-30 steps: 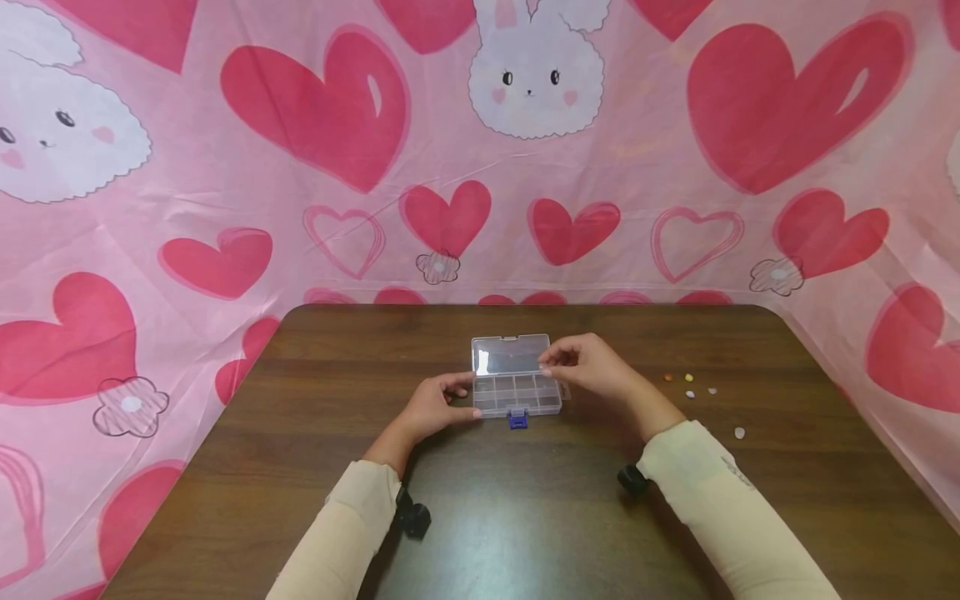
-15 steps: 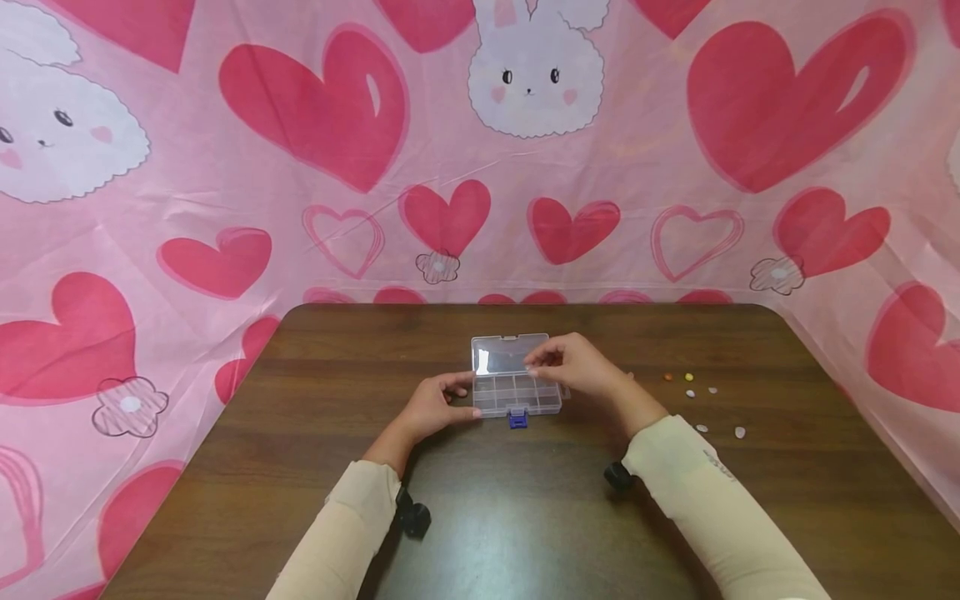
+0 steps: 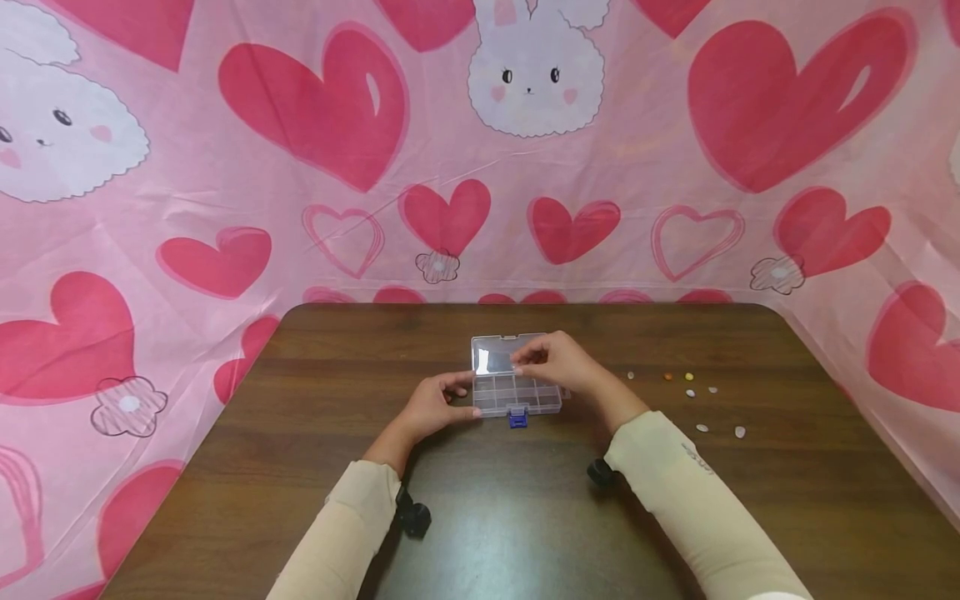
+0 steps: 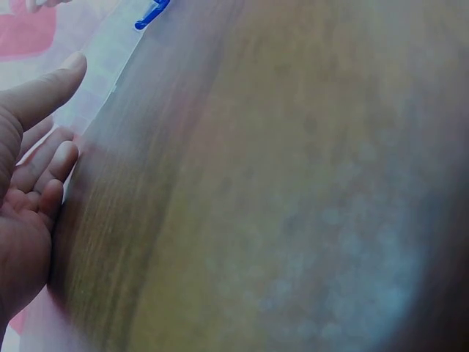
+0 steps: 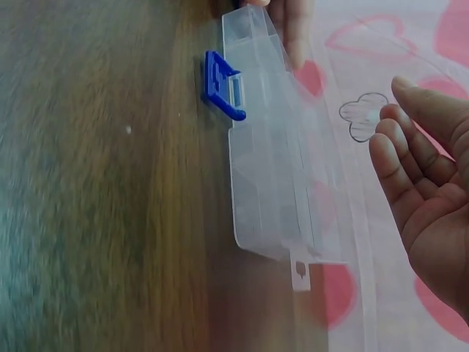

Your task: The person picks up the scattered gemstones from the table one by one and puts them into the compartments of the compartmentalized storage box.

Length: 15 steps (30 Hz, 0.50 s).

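A clear plastic compartment box lies on the table with its lid raised at the back. Its blue latch hangs at the front. My left hand holds the box's left end, thumb at the front corner and fingers behind. Over the right half my right hand hovers with thumb and fingertips drawn together; a tiny pale stone seems pinched there, mostly hidden by the fingers. In the right wrist view the box shows its latch and hanging tab, with the right hand beyond it.
Several small stones lie on the table right of the box, among them an orange one, a yellow one and a white one. A pink heart-patterned cloth hangs behind and beside the table.
My right hand has moved left over the box, from its right edge toward the middle. Stones that the right arm covered now show. My left hand and the box have stayed put.
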### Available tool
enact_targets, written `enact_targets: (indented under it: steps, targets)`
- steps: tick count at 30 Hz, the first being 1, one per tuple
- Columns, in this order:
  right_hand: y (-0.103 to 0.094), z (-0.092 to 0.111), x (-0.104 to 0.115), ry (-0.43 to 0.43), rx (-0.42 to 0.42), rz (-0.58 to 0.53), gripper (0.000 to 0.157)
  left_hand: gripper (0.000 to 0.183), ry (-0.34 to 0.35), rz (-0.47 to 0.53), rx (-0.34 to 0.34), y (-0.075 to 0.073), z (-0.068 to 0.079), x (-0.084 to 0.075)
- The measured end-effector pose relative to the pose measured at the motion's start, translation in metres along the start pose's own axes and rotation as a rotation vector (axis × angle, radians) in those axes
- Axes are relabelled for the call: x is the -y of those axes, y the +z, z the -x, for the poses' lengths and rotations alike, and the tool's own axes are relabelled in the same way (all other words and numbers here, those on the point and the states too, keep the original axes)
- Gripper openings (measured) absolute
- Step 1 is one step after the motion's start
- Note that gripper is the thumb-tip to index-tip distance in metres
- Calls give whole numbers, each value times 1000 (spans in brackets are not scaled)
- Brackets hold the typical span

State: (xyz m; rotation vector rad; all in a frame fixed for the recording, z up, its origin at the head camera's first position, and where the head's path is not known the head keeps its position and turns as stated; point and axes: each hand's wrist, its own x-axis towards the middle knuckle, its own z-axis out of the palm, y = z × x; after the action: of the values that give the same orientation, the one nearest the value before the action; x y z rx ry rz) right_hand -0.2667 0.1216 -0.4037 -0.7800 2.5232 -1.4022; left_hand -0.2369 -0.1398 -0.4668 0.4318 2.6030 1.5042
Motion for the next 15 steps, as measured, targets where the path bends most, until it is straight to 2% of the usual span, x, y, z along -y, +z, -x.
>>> enact_targets:
  steps: [15]
  targets:
    - [18,-17,-1,-44,8,56,15,61,-17,-11,22,-2,1,-2]
